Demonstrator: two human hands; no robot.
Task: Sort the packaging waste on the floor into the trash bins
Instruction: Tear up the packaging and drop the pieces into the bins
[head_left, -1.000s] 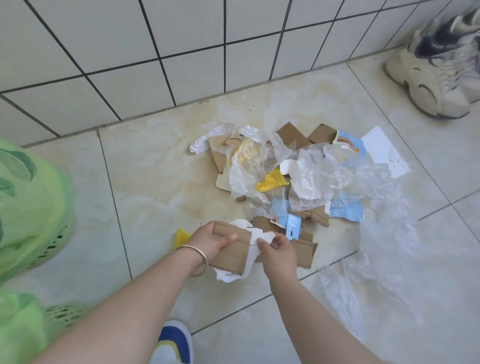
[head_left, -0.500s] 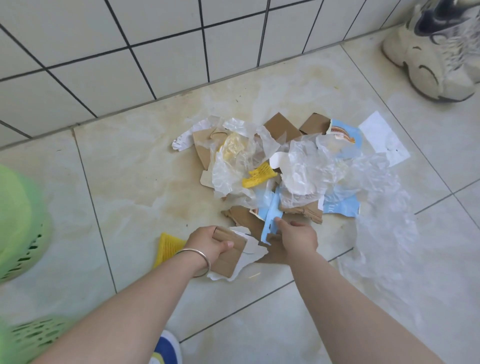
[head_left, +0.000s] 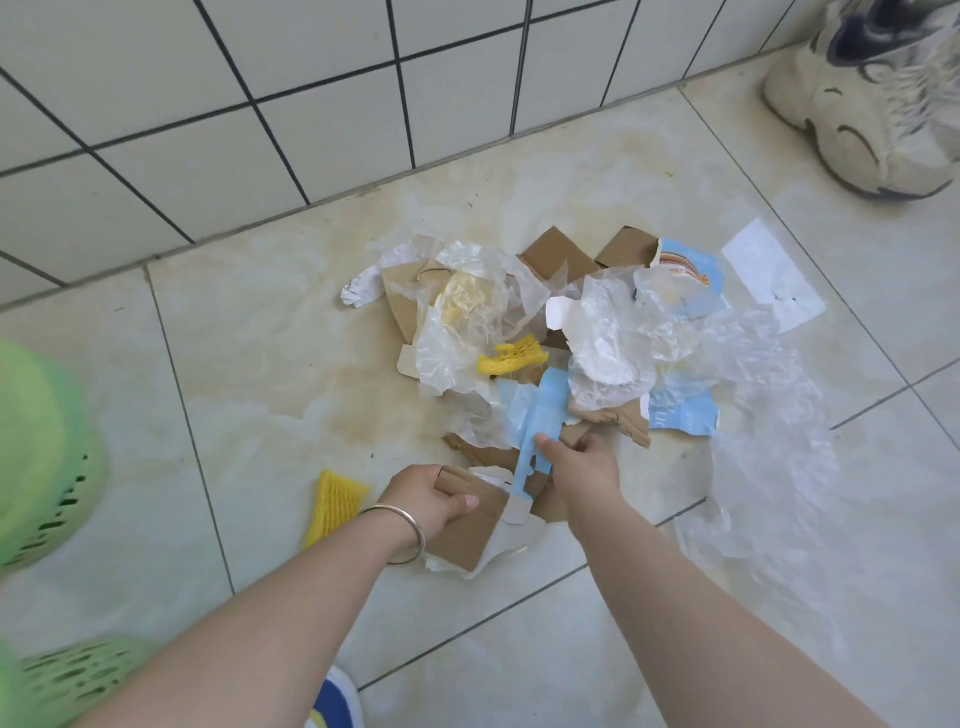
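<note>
Cardboard (head_left: 467, 525) clamped in left hand (head_left: 431, 493); right hand (head_left: 582, 465) pinches blue strip (head_left: 540, 415) at twelve o'clock — peel slowly, clear of plastic (head_left: 613, 338).

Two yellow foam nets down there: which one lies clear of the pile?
The yellow foam net beside the left hand, lying alone on bare tile. The other net sits inside the pile among clear plastic.

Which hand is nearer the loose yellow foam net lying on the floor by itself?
Left. The left hand gripping the brown cardboard sits just right of the yellow foam net. The right hand, pinching the blue carton strip, is farther right.
</note>
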